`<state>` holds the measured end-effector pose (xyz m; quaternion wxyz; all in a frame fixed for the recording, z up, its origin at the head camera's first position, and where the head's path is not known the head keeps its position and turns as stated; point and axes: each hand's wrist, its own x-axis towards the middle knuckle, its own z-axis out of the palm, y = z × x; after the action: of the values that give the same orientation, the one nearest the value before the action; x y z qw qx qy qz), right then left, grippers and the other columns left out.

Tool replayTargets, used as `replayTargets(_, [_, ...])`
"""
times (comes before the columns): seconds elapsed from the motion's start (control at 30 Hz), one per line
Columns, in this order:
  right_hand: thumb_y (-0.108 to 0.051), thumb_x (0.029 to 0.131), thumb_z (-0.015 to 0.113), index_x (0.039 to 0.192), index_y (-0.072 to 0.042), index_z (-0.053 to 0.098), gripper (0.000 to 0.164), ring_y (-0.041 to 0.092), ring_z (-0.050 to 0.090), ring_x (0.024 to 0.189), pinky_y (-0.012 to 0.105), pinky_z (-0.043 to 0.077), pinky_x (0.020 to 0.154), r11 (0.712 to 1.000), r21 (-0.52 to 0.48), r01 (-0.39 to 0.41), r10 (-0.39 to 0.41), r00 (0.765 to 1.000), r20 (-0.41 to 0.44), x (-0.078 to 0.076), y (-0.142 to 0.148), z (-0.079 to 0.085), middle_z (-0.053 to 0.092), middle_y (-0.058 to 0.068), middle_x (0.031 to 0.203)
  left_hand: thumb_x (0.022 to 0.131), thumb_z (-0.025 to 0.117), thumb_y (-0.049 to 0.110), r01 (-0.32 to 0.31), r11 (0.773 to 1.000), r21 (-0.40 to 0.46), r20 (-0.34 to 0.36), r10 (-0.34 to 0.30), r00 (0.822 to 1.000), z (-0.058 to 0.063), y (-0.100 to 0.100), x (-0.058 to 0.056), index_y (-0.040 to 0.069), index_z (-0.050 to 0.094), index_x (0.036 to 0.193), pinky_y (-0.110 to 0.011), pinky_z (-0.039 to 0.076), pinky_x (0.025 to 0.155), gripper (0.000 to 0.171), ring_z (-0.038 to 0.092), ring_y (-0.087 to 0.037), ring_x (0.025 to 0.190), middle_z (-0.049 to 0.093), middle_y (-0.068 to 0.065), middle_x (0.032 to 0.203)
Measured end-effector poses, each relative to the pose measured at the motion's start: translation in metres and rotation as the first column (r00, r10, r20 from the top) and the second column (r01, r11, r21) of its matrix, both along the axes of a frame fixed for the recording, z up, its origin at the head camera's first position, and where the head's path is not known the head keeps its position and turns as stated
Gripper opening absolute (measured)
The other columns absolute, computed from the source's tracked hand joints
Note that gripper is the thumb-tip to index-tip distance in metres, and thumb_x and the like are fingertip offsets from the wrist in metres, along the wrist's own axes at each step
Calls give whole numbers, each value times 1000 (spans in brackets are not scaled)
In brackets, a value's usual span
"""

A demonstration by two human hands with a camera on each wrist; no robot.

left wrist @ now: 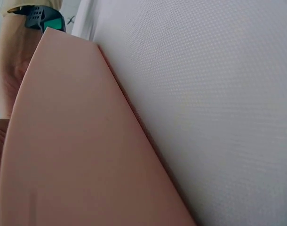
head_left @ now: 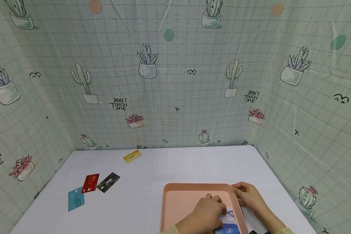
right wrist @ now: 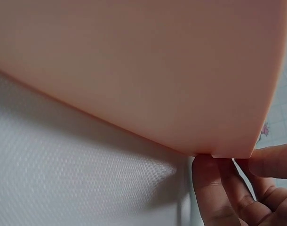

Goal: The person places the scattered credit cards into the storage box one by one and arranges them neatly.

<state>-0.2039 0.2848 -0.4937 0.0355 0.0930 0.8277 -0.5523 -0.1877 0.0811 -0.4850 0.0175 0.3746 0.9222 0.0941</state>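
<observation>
Pink tray (head_left: pixel 178 203) on counter's right half, one hand at its corner, one inside

On my head feed the tray sits toward the near-right corner of the counter (head_left: pixel 187 165), its near end cut off by the frame. Right hand (head_left: pixel 248 196) has the tray's far-right corner in its grip: fingers bent round the outside, per R wrist cam. Prob. there to steady it, b/c the left hand (head_left: pixel 207 213) works inside.

Left hand's over the tray's right side, fingers bent down by the white card (head_left: pixel 230 217) and blue VIP card (head_left: pixel 228 229). Can't tell if that grip has anything; fingertips partly hidden, & L wrist cam mostly gets tray wall + counter. Those 2 cards lie against the right wall, maybe to keep 'em lined up.

Pose: left forearm comes up from the near edge, angled right; right forearm from the near-right corner, angled left, outside the tray.

Rest: teal card (head_left: pixel 76 200), red card (head_left: pixel 90 182), black card (head_left: pixel 109 182) toward the counter's left edge, red meeting teal at a corner; yellow card (head_left: pixel 132 156) nr far edge, left of middle.
</observation>
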Motion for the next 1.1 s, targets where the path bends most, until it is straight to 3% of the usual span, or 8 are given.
replayTargets(0.63, [-10, 100, 60, 118, 9, 66, 27, 15, 68, 84, 27, 57, 63, 999, 40, 11, -11, 1000, 2, -2, 0, 0, 76, 14, 105, 77, 88, 39, 0, 1000, -2, -7, 0, 1000, -1, 0, 1, 40, 77, 101, -24, 38, 68, 27, 45, -4, 84, 62, 18, 103])
replayTargets(1.1, [-11, 101, 60, 119, 10, 65, 28, 16, 70, 86, 30, 60, 67, 1000, 11, 25, -25, 999, 21, -2, -1, 0, 76, 12, 102, 86, 81, 42, -6, 1000, -9, 35, 6, 999, 5, -5, -2, 39, 76, 108, -24, 39, 69, 23, 46, -5, 86, 63, 18, 107])
